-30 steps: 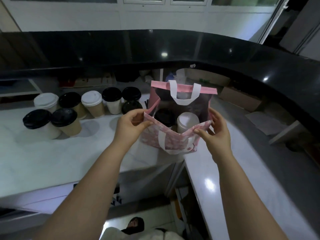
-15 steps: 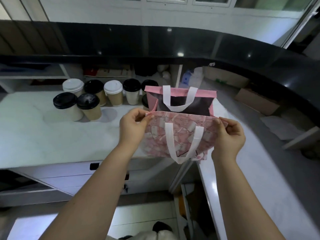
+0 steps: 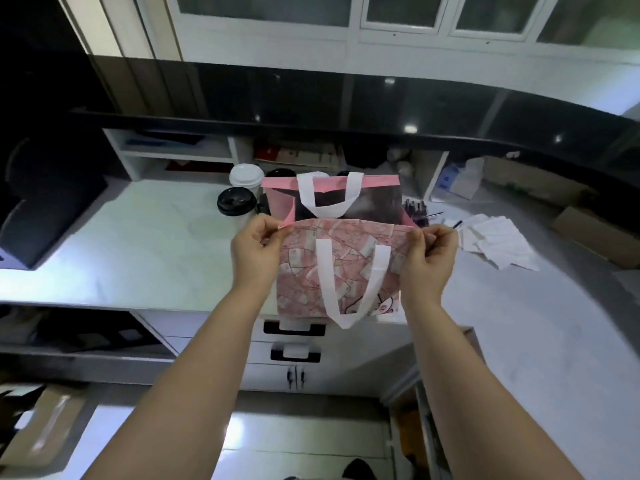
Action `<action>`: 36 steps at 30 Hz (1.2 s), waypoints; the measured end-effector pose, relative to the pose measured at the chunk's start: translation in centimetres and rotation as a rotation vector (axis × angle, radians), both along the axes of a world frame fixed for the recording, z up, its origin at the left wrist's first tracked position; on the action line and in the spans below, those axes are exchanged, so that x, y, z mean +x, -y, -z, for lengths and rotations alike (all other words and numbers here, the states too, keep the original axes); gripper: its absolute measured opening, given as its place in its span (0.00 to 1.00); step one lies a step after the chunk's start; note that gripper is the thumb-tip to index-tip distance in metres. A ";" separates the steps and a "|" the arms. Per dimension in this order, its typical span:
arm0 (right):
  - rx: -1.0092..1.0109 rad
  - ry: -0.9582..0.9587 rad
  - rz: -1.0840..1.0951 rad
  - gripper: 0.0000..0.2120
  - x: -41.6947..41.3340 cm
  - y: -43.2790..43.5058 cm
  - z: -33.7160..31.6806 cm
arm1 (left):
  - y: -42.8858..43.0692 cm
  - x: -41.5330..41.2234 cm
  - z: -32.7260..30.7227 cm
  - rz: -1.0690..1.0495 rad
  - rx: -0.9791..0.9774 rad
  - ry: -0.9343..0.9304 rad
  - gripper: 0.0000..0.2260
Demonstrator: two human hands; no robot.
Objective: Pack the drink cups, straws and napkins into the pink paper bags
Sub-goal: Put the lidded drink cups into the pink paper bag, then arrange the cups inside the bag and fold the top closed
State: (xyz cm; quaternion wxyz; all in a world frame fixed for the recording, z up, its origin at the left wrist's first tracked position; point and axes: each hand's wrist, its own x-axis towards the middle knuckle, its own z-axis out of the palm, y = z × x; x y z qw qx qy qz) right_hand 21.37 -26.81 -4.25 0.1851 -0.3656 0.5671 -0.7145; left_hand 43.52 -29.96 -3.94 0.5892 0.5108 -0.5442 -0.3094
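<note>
A pink patterned paper bag (image 3: 349, 271) with white handles stands open at the counter's front edge. My left hand (image 3: 254, 251) pinches the near rim at its left corner, and my right hand (image 3: 429, 261) pinches the same rim at its right corner. The bag's inside is hidden from this angle. Behind the bag on the left stand a black-lidded cup (image 3: 235, 204) and a white-lidded cup (image 3: 246, 177); other cups are covered by the bag. White napkins (image 3: 498, 242) lie spread on the counter to the right, with dark straws (image 3: 420, 211) beside them.
A raised black glossy bar top (image 3: 346, 109) runs behind the white counter (image 3: 138, 251). Open shelves under it hold boxes and packets. A dark machine (image 3: 45, 195) sits at the far left. Cardboard boxes (image 3: 595, 237) stand at the right. Drawers (image 3: 294, 341) are below the bag.
The view has tilted up and the bag's near side now faces me, hiding the cups seen inside a second ago. Both hands stay on the near rim corners.
</note>
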 end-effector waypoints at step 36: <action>0.438 -0.963 0.080 0.12 -13.2 1.5 -7.0 | 5.0 -20.6 -7.0 0.395 -0.179 1.227 0.13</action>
